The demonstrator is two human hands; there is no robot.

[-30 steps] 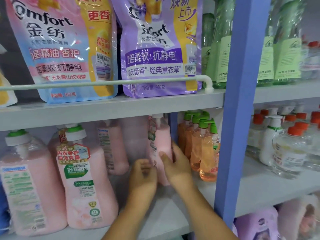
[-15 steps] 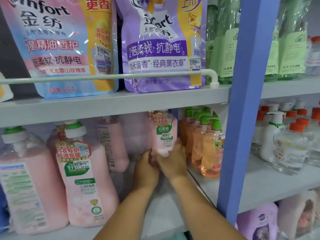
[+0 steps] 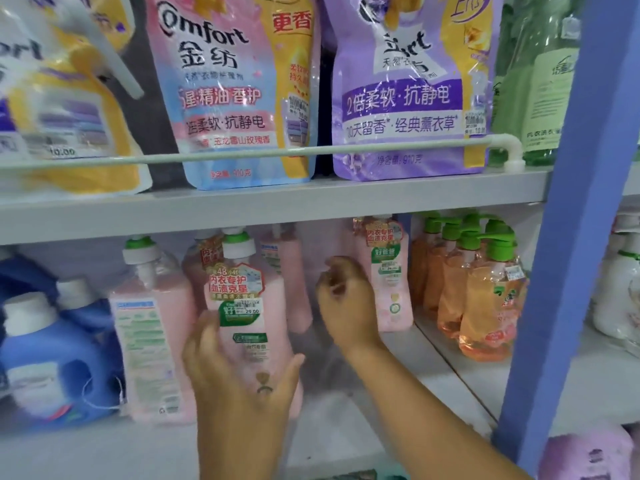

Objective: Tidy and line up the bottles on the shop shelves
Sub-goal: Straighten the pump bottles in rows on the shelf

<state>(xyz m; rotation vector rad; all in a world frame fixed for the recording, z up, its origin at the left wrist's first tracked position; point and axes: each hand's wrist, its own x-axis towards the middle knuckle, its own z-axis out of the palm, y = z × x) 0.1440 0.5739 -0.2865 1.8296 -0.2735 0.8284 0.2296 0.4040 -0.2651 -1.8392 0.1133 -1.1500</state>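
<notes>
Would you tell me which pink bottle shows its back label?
The leftmost pink bottle, beside the blue jugs: it shows white fine print, while the others show colourful fronts.

I read "Comfort 金纺" and "抗静电" on the pink pouch [image 3: 239, 91] at 11 o'clock; a "10.00" tag there. Purple pouch [image 3: 408, 95] at 1 o'clock: "2倍柔软·抗静电", "30天留香 经典薰衣草", "910克". Front pink bottle [image 3: 247, 306]: "内衣专护 血渍克星", "48", price "29.00". Back pink bottle [image 3: 388, 271]: "好爸爸". Other labels too blurred.
</notes>
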